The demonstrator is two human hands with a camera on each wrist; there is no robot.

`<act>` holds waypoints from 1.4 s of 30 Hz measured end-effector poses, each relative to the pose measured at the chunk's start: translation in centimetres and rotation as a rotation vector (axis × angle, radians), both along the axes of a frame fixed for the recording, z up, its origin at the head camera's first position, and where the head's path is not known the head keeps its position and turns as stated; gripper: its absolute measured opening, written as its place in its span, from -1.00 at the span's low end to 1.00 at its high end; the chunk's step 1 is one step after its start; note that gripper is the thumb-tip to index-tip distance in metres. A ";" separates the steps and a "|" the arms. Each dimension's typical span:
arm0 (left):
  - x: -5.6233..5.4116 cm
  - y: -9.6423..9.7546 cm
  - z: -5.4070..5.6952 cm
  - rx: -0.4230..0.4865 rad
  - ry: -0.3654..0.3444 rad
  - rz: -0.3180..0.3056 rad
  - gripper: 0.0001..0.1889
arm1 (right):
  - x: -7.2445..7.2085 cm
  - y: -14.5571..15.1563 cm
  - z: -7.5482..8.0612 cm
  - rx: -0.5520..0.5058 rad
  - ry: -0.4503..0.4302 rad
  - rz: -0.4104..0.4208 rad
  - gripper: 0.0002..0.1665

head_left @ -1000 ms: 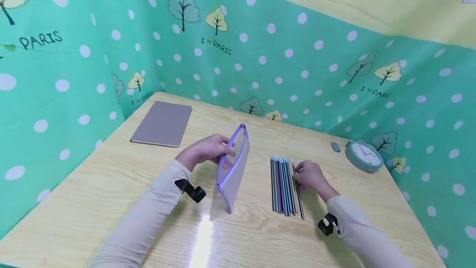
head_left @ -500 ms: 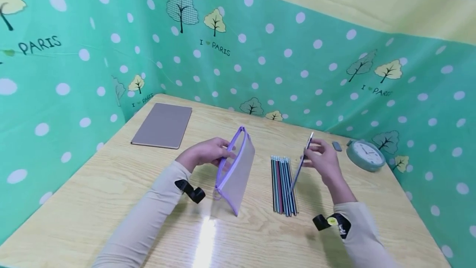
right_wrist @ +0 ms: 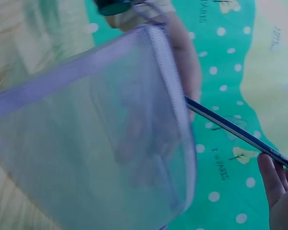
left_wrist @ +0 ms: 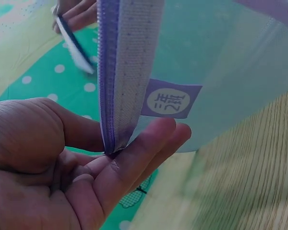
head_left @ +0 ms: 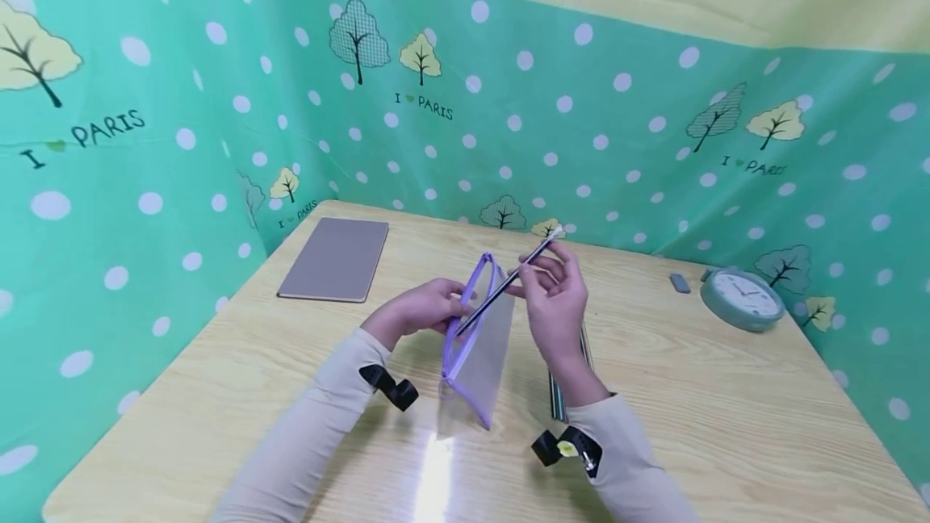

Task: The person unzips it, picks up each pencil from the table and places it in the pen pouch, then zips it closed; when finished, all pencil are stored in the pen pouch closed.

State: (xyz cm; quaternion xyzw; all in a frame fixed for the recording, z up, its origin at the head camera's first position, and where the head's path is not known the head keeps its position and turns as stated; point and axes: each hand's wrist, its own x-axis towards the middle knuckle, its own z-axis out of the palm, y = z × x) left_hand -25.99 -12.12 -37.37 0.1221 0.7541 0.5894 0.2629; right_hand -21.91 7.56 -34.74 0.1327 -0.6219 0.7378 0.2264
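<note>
My left hand (head_left: 425, 307) pinches the rim of a translucent zip pouch (head_left: 492, 366) with purple trim. Its mouth gapes at the top, and a purple label (left_wrist: 169, 99) shows in the left wrist view. Fingertips of my right hand (head_left: 558, 309) grip a dark striped pencil (head_left: 514, 274) near its white-tipped end. That pencil slants down to the left, its lower end at the pouch's mouth; how far it reaches inside is unclear. Below my right wrist lie more pencils (head_left: 557, 402) on the table, mostly hidden by the hand and forearm.
A grey-brown notebook (head_left: 334, 259) lies at the table's back left. Toward the right stand a round green clock (head_left: 743, 299) and a small grey-blue block (head_left: 680, 283). Polka-dot cloth (head_left: 465, 168) hangs behind the wooden table (head_left: 676, 394).
My right hand has lifted one pencil off the row and carried it left to the pouch's mouth. The left hand keeps its hold on the pouch. The head view has shifted slightly.
</note>
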 end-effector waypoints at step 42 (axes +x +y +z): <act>0.2 0.5 0.9 -0.006 0.081 0.056 -0.48 | -0.1 2.1 0.1 0.752 -0.085 0.070 -0.69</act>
